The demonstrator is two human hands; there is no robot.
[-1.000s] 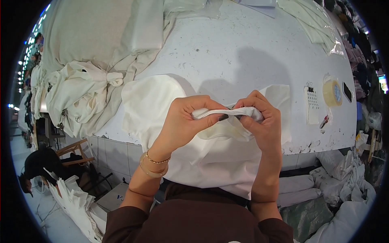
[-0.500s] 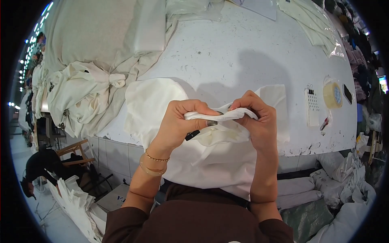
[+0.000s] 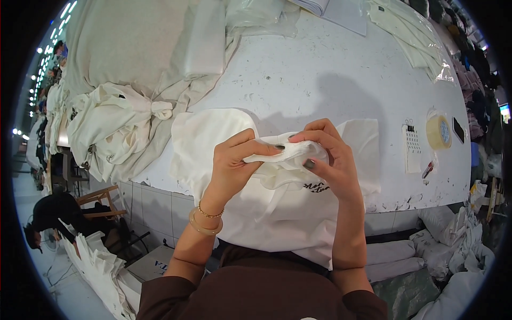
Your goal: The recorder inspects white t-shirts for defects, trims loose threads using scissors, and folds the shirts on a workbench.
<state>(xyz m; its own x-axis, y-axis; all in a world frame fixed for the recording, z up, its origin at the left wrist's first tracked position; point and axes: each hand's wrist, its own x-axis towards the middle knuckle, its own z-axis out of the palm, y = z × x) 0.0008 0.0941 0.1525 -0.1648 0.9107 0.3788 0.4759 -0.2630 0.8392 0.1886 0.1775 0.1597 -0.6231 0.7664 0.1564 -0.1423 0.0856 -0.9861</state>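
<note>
A white garment (image 3: 277, 218) with a sleeve spread to each side hangs from the table edge down over my lap. Dark script lettering shows on its front, partly hidden by folds. Its thick folded band, which looks like the neckline, is raised between my hands. My left hand (image 3: 234, 160) pinches the band's left part between thumb and fingers. On the right part of the band, my right hand (image 3: 333, 160) grips with its fingers over the top edge, while its thumb lies lower against the inner fabric.
Cream fabric (image 3: 128, 48) and a bunched cream garment (image 3: 114, 120) lie at the left of the white table (image 3: 298, 64). Tape (image 3: 438, 132), a clipped card (image 3: 411, 149) and a phone (image 3: 458, 129) sit at the right. A person (image 3: 58, 213) in black is at lower left.
My right thumb has come off the band's near face and moved lower. The dark lettering now shows, and the small black piece under my left hand is out of sight.
</note>
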